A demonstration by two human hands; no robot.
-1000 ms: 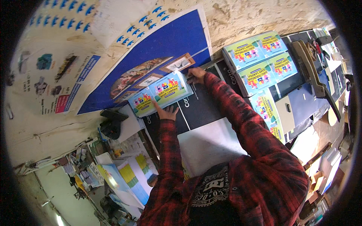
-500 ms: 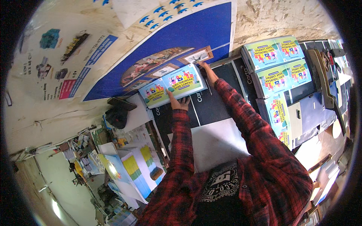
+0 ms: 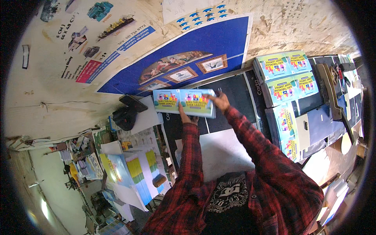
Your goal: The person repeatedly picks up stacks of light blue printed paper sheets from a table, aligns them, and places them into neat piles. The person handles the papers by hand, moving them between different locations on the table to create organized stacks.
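A stack of printed booklet covers (image 3: 170, 105), yellow-green and light blue with colourful cartoon figures, is between my hands over the black work surface (image 3: 225, 91). My left hand (image 3: 188, 117) grips its near edge, the thumb lying on the top sheet and the fingers partly hidden below. At the stack's right end, my right hand (image 3: 220, 101) has its fingers bent over the corner. A large white sheet (image 3: 223, 152) lies on the surface close to my body.
Similar cover stacks (image 3: 288, 92) stand to the right, beside a long-armed paper cutter (image 3: 333, 94). A blue poster (image 3: 129, 80) covers the wall ahead. Left of the stack are a dark object (image 3: 125, 117) and a black block (image 3: 134, 103). More printed sheets (image 3: 135, 168) lie lower left.
The stack has come away from the wall poster toward me and lies less slanted. My right hand has moved from behind its far right corner onto its right end. The view has shifted.
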